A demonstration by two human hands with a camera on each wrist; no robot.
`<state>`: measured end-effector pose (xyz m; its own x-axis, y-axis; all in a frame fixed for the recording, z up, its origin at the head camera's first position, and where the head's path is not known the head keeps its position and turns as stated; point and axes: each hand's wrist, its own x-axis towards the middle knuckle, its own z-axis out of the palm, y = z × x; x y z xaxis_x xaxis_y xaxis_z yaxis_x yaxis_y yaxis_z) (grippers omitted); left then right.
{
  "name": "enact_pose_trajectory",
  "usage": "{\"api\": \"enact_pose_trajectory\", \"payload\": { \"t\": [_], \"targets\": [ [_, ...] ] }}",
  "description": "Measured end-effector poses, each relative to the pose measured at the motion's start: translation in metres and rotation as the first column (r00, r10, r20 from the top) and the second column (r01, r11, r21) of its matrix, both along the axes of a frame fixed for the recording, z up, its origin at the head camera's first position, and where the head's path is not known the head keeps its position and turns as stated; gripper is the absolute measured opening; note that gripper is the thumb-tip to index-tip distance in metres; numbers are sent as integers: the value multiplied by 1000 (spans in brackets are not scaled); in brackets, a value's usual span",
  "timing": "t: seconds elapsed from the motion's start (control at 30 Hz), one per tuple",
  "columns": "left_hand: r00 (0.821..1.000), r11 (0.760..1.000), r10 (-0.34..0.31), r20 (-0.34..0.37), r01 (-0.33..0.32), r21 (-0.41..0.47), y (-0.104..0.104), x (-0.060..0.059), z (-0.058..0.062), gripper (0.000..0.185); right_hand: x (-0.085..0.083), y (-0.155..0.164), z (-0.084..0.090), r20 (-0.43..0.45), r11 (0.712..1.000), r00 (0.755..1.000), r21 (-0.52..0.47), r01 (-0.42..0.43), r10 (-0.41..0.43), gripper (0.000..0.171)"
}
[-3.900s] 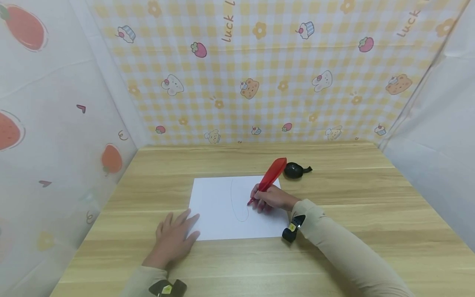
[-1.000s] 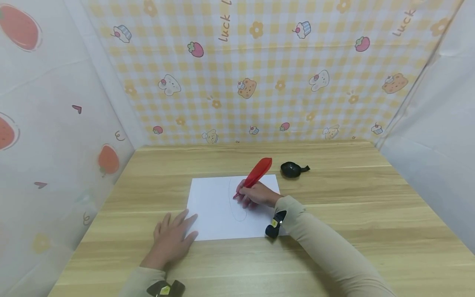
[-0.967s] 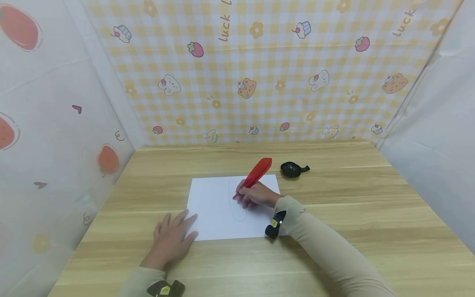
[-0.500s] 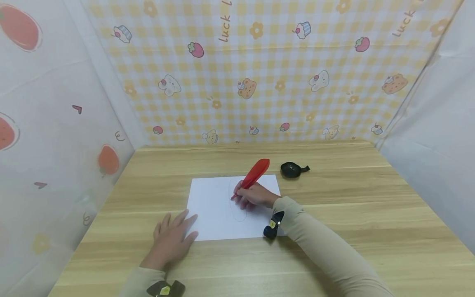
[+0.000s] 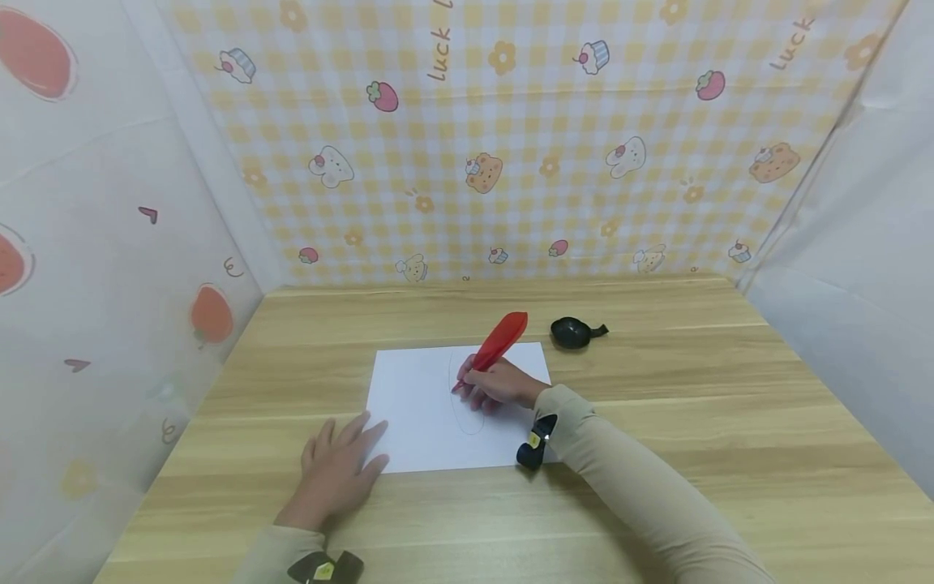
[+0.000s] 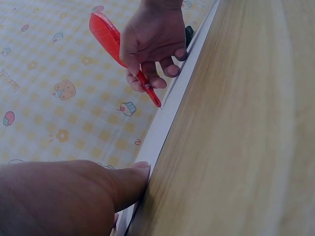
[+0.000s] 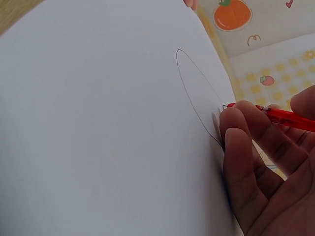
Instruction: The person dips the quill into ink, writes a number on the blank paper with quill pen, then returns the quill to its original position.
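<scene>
Head view, near to far. Left hand (image 5: pixel 339 470) flat on counter (image 5: pixel 657 389), fingers straight, grip released, fingertips pinning near-left corner of white paper (image 5: pixel 416 405). Same spot as a second ago, no drift.

Left wrist view: thumb (image 6: pixel 125 182) pressed right at paper's edge.

Right hand (image 5: pixel 499 383) mid-sheet, grip clenched round red feather pen (image 5: pixel 496 347), plume angled up and away. Nib down on paper at left side of thin pencil-like oval (image 5: pixel 467 393). Over last four seconds: hand and pen shifted left and farther up the sheet, nib now on oval's left flank rather than its lower right end. Last half second: only a tiny creep left.

Right wrist view: pen (image 7: pixel 285 118) pinched between thumb and fingers, tip touching the line (image 7: pixel 197 93) near the loop's side.

Judgement: stroke in progress, retracing or closing the loop; paper held steady, so line should stay clean.

Beyond sheet: small black object (image 5: pixel 572 332) on counter, apart from paper's far-right corner, unmoved. Behind: checked yellow backdrop (image 5: pixel 511 146).
</scene>
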<state>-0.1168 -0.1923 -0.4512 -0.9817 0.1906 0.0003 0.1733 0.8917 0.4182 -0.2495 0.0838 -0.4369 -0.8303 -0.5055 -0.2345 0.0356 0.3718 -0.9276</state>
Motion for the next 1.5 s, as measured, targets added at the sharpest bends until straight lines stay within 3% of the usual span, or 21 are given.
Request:
{"api": "enact_pose_trajectory", "payload": {
  "t": [0.7, 1.03, 1.23, 1.5],
  "targets": [
    [1000, 1000, -2, 4, 2, -10, -1, -2, -2, 48, 0, -2, 1, 1, 999, 1000, 36, 11, -11, 16],
    [1000, 1000, 2, 17, -2, -8, 0, 2, 4, 48, 1, -2, 2, 1, 999, 1000, 45, 10, -10, 15],
    [999, 1000, 0, 40, 0, -15, 0, 3, 5, 48, 0, -1, 3, -20, 999, 1000, 53, -8, 9, 16],
    [1000, 1000, -4, 19, 4, -4, 0, 3, 5, 48, -3, 7, 5, -67, 1000, 998, 23, -20, 22, 16]
  ]
}}
